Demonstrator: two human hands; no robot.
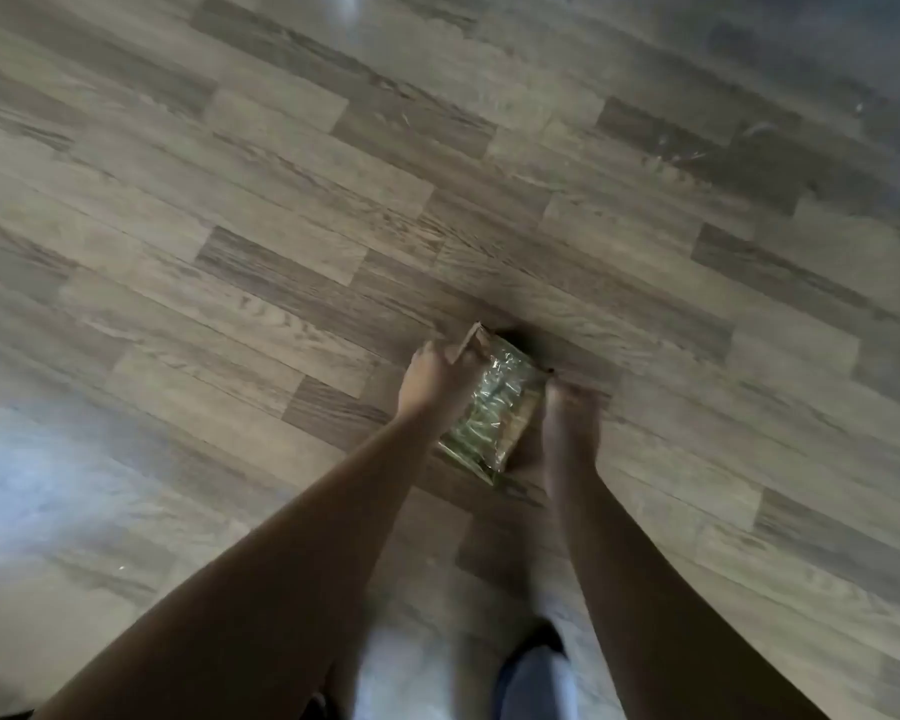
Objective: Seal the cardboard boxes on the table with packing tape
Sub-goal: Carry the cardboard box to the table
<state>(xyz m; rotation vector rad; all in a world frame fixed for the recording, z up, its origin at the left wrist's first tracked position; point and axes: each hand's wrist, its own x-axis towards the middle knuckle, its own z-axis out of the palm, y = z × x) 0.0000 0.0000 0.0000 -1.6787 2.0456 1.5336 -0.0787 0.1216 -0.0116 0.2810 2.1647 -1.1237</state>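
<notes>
Cardboard box (500, 407): set on the floor (230, 200) between both hands, its top seemingly covered in glossy tape.
Left hand (435, 379): fingers curled, raised flap (467, 345) gripped.
Right hand (567, 423): held at the box's right side; grip blurred, cannot be told.

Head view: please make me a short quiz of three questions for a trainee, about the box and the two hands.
1. True or false: the left hand grips a flap of the cardboard box.
2. The surface seen under the box is: A) green carpet; B) wood-pattern surface; C) metal tray.
3. How many hands are at the box?
Key: 1 true; 2 B; 3 two, with the right hand at its right side.
</notes>
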